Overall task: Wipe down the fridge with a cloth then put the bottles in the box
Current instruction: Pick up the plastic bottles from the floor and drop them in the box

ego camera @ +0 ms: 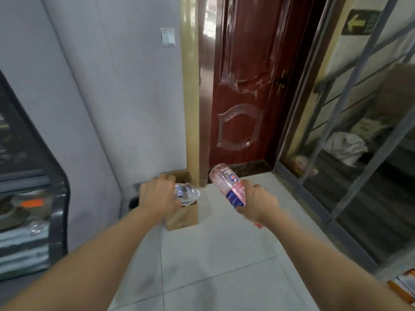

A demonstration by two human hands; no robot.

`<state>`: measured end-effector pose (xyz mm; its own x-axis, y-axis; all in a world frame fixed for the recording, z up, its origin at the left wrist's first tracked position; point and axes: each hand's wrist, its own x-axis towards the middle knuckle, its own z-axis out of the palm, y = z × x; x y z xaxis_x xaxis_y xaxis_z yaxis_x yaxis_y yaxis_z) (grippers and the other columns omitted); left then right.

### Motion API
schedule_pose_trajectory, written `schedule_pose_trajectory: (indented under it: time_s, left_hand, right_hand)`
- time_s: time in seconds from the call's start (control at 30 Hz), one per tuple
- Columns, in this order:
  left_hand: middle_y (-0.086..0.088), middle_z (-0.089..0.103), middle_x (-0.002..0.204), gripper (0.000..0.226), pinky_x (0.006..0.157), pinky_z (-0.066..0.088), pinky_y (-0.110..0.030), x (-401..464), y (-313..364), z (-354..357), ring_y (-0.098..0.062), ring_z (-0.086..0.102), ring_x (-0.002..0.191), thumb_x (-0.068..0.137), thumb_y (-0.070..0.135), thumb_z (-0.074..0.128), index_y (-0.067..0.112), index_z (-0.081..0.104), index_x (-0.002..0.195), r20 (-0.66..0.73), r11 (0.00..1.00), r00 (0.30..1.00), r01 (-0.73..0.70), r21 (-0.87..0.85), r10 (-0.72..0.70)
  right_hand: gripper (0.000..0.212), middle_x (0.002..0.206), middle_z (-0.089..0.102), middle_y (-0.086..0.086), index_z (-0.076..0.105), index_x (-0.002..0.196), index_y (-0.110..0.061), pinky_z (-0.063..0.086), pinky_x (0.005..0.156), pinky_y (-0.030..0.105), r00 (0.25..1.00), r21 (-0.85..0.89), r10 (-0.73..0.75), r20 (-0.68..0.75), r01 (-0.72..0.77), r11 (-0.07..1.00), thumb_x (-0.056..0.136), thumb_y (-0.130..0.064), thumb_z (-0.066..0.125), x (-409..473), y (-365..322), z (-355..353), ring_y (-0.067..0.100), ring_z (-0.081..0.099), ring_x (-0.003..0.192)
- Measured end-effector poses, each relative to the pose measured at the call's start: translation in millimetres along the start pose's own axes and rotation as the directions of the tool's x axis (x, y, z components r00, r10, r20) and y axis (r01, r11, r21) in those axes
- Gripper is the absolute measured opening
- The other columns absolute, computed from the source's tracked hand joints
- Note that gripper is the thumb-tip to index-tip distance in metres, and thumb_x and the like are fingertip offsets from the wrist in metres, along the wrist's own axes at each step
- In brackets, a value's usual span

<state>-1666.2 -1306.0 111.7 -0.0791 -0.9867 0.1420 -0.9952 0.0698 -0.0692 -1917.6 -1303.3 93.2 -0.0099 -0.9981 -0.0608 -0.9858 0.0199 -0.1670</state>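
Note:
A brown cardboard box (pixel 186 217) stands open on the floor against the wall, beside the door frame. My left hand (pixel 158 195) grips a clear plastic bottle (pixel 187 193) lying sideways just above the box's opening. My right hand (pixel 258 204) grips a pink-tinted bottle (pixel 225 182) with a blue and pink label, tilted with its base up and to the left, right of the box and over the floor. The fridge (pixel 29 187) with its dark-framed glass door is at the left edge.
A dark red door (pixel 242 86) is straight ahead, and a glass partition with a grey metal rack (pixel 359 131) behind it runs along the right. A dark bin (pixel 134 202) sits left of the box. An orange and white item (pixel 404 286) lies at the lower right on the pale tiled floor.

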Motion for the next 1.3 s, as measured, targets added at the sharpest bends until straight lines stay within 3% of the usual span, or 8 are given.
schedule_pose_trajectory:
  time_s: [0.43,0.7,0.97,1.1,1.3]
  left_hand:
    - [-0.001,0.055,0.104,0.046,0.063,0.037,-0.029,244.6,54.9,44.0,-0.020,0.059,0.093,0.074,0.047,0.062,0.020,0.051,0.109,0.049,0.994,0.993,0.104,0.045,-0.106]
    - [-0.002,0.055,0.105,0.045,0.062,0.037,-0.030,359.5,75.4,69.5,-0.022,0.060,0.093,0.073,0.044,0.058,0.019,0.050,0.110,0.032,0.954,0.956,0.290,0.073,-0.293]
    - [-0.003,0.056,0.107,0.047,0.063,0.040,-0.032,407.5,92.8,97.4,-0.022,0.059,0.092,0.075,0.048,0.060,0.020,0.050,0.112,0.100,0.806,0.800,0.586,0.082,-0.592]
    - [-0.003,0.056,0.111,0.052,0.071,0.045,-0.033,412.3,84.3,111.0,-0.023,0.060,0.097,0.075,0.047,0.062,0.020,0.050,0.117,0.158,0.710,0.694,0.699,0.083,-0.702]
    - [-0.003,0.056,0.109,0.052,0.065,0.038,-0.028,429.1,46.6,148.5,-0.022,0.060,0.093,0.075,0.048,0.063,0.020,0.049,0.117,0.182,0.560,0.538,0.823,0.099,-0.823]
  right_hand:
    - [0.067,0.120,0.055,0.011,0.033,0.133,-0.018,0.049,0.077,0.034,0.994,-0.013,-0.107,0.036,0.107,0.994,0.079,-0.038,0.068,260.2,69.0,-30.9,0.030,0.060,0.102]
    - [0.066,0.120,0.054,0.010,0.034,0.130,-0.021,0.048,0.083,0.036,0.951,-0.060,-0.297,0.079,0.302,0.951,0.077,-0.042,0.068,427.3,88.3,-36.6,0.029,0.057,0.107]
    - [0.064,0.117,0.056,0.009,0.035,0.128,-0.020,0.042,0.072,0.031,0.777,-0.057,-0.588,0.224,0.613,0.788,0.078,-0.044,0.066,562.1,72.1,-20.5,0.030,0.059,0.104]
    - [0.064,0.114,0.058,0.007,0.035,0.129,-0.023,0.045,0.073,0.032,0.685,-0.015,-0.669,0.288,0.702,0.712,0.076,-0.039,0.069,599.4,42.9,1.8,0.029,0.060,0.102]
    - [0.067,0.115,0.057,0.006,0.034,0.130,-0.024,0.042,0.070,0.028,0.557,0.006,-0.739,0.380,0.797,0.604,0.077,-0.037,0.072,648.9,-18.6,39.3,0.025,0.060,0.100]
